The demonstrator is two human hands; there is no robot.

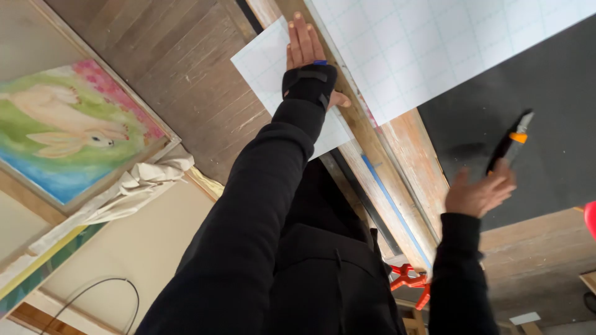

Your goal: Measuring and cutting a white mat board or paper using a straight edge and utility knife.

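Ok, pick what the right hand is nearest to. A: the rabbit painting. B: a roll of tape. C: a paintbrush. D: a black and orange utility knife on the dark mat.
D: the right hand hovers open just below the knife, which lies on the dark mat; the left hand presses flat on a paper sheet.

Bare black mat (546, 93) beyond the utility knife (509, 146); wooden rail (397, 155) borders it.
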